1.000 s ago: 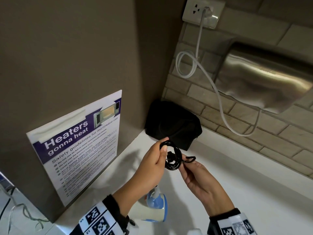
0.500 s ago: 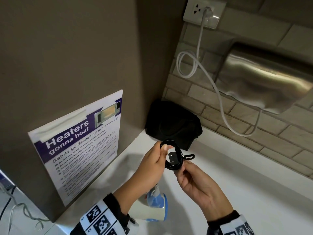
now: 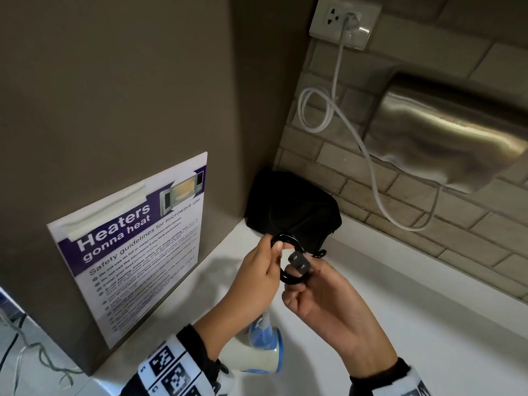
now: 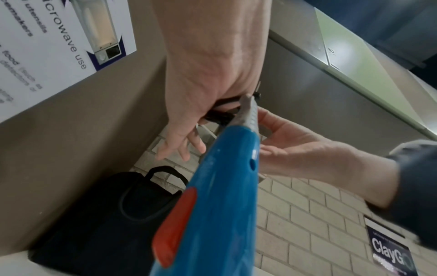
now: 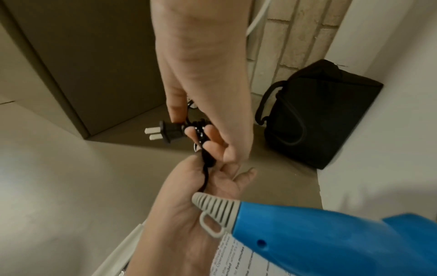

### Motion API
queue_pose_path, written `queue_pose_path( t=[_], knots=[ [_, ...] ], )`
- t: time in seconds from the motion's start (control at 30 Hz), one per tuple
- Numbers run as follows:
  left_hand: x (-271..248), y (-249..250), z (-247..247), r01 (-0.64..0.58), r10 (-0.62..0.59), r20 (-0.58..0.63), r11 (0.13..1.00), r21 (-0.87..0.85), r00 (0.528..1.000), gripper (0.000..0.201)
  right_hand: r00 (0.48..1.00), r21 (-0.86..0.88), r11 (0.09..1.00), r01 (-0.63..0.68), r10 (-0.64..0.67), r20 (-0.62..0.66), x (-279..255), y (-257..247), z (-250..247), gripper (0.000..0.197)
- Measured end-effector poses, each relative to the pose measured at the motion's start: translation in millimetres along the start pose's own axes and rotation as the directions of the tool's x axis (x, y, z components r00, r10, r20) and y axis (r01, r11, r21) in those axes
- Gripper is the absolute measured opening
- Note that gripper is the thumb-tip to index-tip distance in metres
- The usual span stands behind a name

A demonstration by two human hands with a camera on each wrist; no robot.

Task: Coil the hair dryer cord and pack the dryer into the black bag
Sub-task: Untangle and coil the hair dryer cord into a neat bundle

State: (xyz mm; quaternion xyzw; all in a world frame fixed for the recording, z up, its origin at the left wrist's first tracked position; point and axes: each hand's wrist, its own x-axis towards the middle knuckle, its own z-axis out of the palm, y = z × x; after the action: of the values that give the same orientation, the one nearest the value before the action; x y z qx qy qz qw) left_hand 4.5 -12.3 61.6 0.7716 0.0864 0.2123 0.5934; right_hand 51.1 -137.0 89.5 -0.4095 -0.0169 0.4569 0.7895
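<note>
Two hands point(image 3: 288, 284) on glossy round black cord coil point(image 3: 288, 261) (flat-pronged plug point(image 5: 163, 133)).

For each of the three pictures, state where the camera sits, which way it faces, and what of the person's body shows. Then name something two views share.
Head: above, facing down at the left hand and right hand holding the coiled cord; both forearms show.
Left wrist: under the left arm, looking along the hand and up past the blue dryer; both hands show.
Right wrist: along the right hand toward the plug; both hands show.
Shared: all three show the black bag.
</note>
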Motion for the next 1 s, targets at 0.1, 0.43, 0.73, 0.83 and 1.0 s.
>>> queue_pose_path(
  t=[0.1, 0.43, 0.73, 0.83, 1.0],
  knots=[
    [-2.6, -0.1, 3.9, 0.017, -0.017, 0.017, 1.000, -0.023, 1.000, 0.023, 0.996, -0.176, 0.984, 0.013, -0.029, -0.090, -3.0, -1.9, 6.3, 0.005],
    [0.0, -4.9, 4.3, 0.114, -0.117, -0.020, 0.985, -0.131, 0.993, 0.023, 0.998, -0.332, 0.943, -0.001, -0.022, -0.067, -11.3, 3.3, 9.5, 0.034],
    [1.7, -5.6, 0.0, 0.267, -0.279, -0.013, 0.929, -0.257, 0.960, 0.030, 0.999, -0.491, 0.871, 0.028, -0.032, -0.001, -16.1, 3.4, 5.7, 0.046],
    [2.6, -7.3, -0.9, 0.295, -0.307, 0.015, 0.896, -0.331, 0.952, 0.034, 0.999, -0.528, 0.849, 0.036, -0.027, 0.024, -18.6, 4.5, 5.0, 0.045],
    [3.2, -7.1, -1.9, 0.320, -0.335, 0.068, 0.793, -0.519, 0.940, 0.034, 0.999, -0.533, 0.845, 0.044, -0.027, 0.040, -24.8, 5.8, 6.4, 0.038]
  ],
)
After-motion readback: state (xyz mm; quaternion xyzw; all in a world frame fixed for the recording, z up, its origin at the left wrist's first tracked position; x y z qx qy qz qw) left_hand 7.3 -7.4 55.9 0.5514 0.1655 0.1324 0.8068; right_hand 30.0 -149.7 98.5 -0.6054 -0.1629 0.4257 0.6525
